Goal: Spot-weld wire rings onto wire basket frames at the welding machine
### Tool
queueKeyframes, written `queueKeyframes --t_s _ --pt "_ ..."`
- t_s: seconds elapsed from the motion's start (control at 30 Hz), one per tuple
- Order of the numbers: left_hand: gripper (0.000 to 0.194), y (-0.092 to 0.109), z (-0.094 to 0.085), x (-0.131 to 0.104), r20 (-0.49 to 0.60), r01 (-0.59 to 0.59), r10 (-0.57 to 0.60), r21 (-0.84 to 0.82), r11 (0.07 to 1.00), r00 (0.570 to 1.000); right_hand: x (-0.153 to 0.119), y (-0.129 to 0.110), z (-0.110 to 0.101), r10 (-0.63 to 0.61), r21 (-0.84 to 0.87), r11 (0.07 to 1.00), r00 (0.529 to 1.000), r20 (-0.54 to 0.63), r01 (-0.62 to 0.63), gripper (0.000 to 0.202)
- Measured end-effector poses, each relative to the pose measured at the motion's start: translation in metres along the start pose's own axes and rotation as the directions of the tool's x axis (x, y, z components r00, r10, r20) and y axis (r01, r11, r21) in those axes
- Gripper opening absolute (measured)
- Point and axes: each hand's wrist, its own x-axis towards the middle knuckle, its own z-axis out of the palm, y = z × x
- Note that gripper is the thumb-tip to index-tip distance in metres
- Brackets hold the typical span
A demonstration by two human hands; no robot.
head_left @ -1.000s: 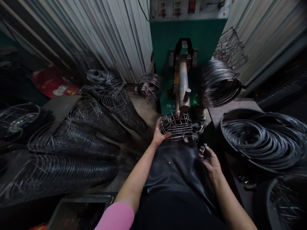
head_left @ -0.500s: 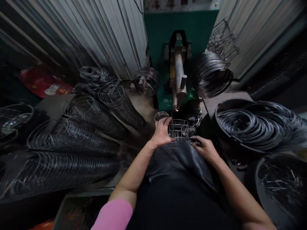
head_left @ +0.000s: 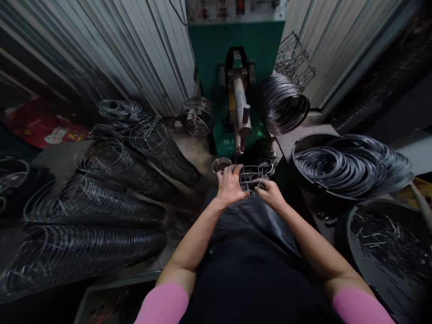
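Clamping the left side of a wire basket [head_left: 251, 170], the left hand [head_left: 231, 185] sits just beside the right hand [head_left: 269, 192], whose fingers touch the basket's near side; whether they grip it, I cannot tell. The basket is at the far edge of the apron [head_left: 248, 220], near the machine arm's [head_left: 240, 99] tip. Rightward, 2 round tubs [head_left: 349, 270] carry wire rings [head_left: 351, 164] and short wires [head_left: 388, 243].

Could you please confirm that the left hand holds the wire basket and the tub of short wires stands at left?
The left hand holds the wire basket, but the head view shows the tub of short wires at right, not left.
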Motion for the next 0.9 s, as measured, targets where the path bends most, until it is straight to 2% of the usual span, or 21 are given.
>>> queueKeyframes --t_s 0.13,0.3,0.4,0.57,0.9 --pt "0.088 0.003 -0.003 0.0 0.018 0.016 -0.015 -0.029 0.999 1.0 -0.001 -0.006 -0.014 0.0 0.025 1.0 0.991 0.132 -0.004 0.023" --pt "0.086 0.002 -0.009 0.0 0.035 0.021 -0.019 -0.055 0.998 0.999 -0.002 -0.01 -0.025 -0.129 -0.062 0.987 0.965 0.23 0.147 0.025" --pt "0.085 0.0 -0.009 0.0 0.039 0.023 -0.02 -0.063 0.998 0.999 -0.001 -0.009 -0.022 -0.199 -0.142 0.961 0.949 0.246 0.238 0.024" --pt "0.086 -0.008 -0.007 0.005 0.046 0.047 -0.043 -0.083 0.995 0.998 0.006 -0.002 -0.014 -0.255 -0.206 0.929 0.935 0.247 0.308 0.021" --pt "0.086 -0.036 -0.004 0.041 0.06 0.048 -0.039 -0.15 0.988 0.997 0.043 0.007 -0.009 -0.323 -0.324 0.849 0.896 0.305 0.417 0.029"
